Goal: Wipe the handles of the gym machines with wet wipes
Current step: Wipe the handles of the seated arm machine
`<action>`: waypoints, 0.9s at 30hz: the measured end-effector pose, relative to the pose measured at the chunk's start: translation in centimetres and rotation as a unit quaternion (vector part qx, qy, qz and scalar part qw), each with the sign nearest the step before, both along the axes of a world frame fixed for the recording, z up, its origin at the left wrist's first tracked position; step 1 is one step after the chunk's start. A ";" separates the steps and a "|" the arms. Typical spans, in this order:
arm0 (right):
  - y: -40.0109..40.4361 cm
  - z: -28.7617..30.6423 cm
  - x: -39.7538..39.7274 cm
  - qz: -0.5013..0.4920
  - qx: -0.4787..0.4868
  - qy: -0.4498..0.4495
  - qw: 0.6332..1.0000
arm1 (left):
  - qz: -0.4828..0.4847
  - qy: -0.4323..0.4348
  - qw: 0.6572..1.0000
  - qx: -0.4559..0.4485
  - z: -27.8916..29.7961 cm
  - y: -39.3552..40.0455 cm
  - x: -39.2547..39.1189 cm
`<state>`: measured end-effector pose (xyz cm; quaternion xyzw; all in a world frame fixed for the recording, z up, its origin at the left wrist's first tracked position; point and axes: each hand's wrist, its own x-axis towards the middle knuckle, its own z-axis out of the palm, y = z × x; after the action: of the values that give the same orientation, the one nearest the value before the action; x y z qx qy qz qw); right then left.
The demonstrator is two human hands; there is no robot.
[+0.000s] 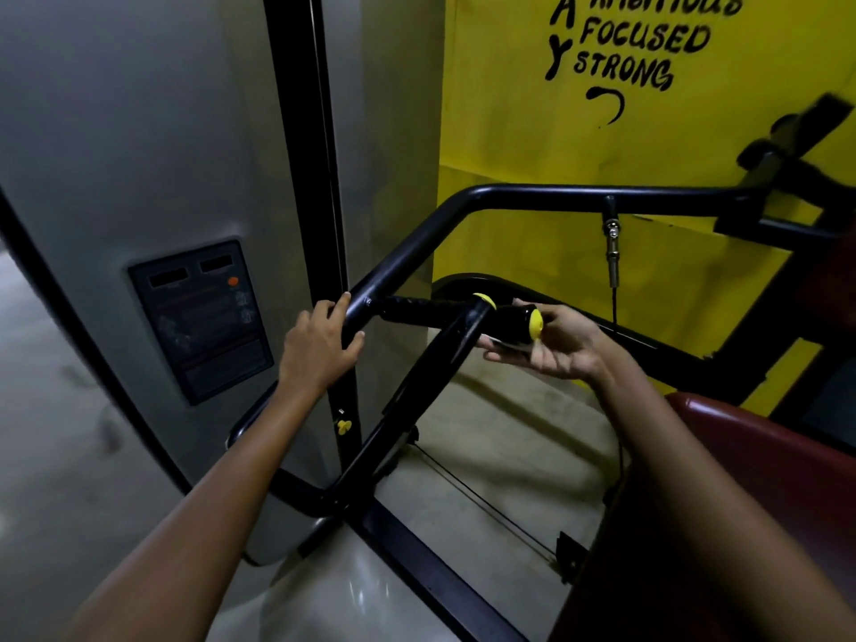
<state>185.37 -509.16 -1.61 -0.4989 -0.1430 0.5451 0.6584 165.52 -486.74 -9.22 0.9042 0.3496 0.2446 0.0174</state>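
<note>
Head view: our left hand [319, 347] grips the black bar [398, 266]; our right hand [551, 347], fingers relaxed, cups the handle [514, 322]. No wipe shows clearly, so we risk missing grime.

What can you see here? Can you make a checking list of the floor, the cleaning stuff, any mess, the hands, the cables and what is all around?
Surface: pale shiny floor.
Job's things: black handle grip with yellow end cap; a pale wipe seems to lie under it, blurred.
Clutter: nothing seen.
Hands: left hand grips the black bar; right hand cups the grip from below.
Cables: thin machine cable runs low across the frame.
Surroundings: yellow wall with painted words, grey weight-stack cover, red seat pad.
</note>
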 end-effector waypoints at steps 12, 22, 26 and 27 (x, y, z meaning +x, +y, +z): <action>-2.4 5.4 -1.4 0.045 -0.122 -0.521 0.844 | -0.006 -0.010 1.000 -0.013 -0.1 0.0 -0.4; 0.7 6.1 -2.1 0.140 -0.137 -0.755 0.626 | -0.006 -0.001 1.000 -0.016 -0.1 -0.2 -0.7; 2.0 7.6 -1.3 0.183 -0.168 -0.749 0.615 | -0.005 -0.003 1.000 -0.016 0.0 -0.2 -0.7; 2.0 8.1 -0.8 0.202 -0.180 -0.725 0.633 | -0.004 0.000 1.000 -0.014 -0.1 -0.2 -0.7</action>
<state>184.61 -507.21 6.53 -0.8011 -0.5703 0.1418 0.1132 164.83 -486.90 -9.33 0.9052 0.3496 0.2394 0.0312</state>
